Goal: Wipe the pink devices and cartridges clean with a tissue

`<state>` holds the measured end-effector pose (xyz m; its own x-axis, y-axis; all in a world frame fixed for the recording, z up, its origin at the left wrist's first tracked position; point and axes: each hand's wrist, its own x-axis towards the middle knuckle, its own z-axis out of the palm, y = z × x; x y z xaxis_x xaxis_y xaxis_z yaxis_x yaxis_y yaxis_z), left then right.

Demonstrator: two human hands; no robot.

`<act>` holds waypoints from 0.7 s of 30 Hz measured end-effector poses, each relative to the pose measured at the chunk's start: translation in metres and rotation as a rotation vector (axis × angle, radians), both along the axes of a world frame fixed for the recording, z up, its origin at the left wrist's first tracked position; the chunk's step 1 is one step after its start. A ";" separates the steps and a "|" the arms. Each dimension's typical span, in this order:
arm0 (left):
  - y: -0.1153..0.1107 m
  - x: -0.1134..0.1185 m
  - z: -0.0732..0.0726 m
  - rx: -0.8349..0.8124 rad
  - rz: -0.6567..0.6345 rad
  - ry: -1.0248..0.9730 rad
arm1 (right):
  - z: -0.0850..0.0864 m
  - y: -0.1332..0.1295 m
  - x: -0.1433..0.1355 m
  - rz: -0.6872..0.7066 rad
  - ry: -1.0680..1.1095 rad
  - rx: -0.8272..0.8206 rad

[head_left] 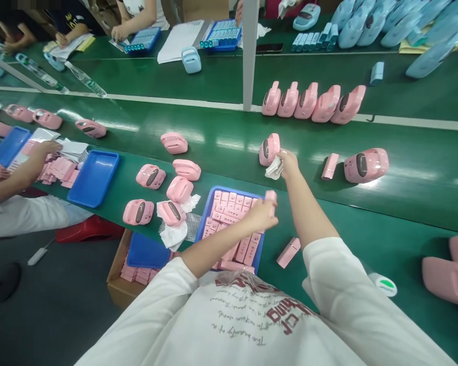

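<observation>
My left hand (262, 214) is closed round a small pink rectangular block (270, 197), above the right side of a blue tray (209, 199). Several similar pink blocks (229, 218) with dark markings lie in that tray. My right hand (289, 163) is stretched forward, its fingers closed on a crumpled white cloth (275, 169). Right against those fingers is a rounded pink device (269, 149) with a dark oval window; whether they also grip it is hidden. One loose pink block (289, 252) lies on the green table, right of the tray.
Pink devices (312, 101) stand in a row by the white strip. Another pink device (366, 165) and a pink block (330, 166) lie to the right. More devices (179, 189) and white cloths sit left of the tray. A co-worker's arm (26, 168) reaches in beside another blue tray (93, 178).
</observation>
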<state>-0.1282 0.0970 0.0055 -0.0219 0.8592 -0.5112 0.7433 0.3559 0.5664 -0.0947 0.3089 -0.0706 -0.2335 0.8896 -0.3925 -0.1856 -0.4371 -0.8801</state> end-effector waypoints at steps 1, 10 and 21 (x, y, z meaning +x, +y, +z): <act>0.014 -0.019 0.001 0.051 0.125 0.019 | -0.001 0.000 -0.004 0.003 0.010 -0.003; 0.123 -0.112 -0.047 0.053 0.407 0.168 | -0.009 -0.022 -0.023 0.035 -0.008 0.039; 0.090 -0.247 -0.004 0.424 0.933 0.049 | 0.016 -0.049 0.000 -0.187 -0.310 0.034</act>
<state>-0.3747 0.1871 0.0017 -0.7864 0.5993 -0.1499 0.2990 0.5817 0.7565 -0.0950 0.2600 -0.0551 0.0600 0.9193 -0.3889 0.0183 -0.3906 -0.9204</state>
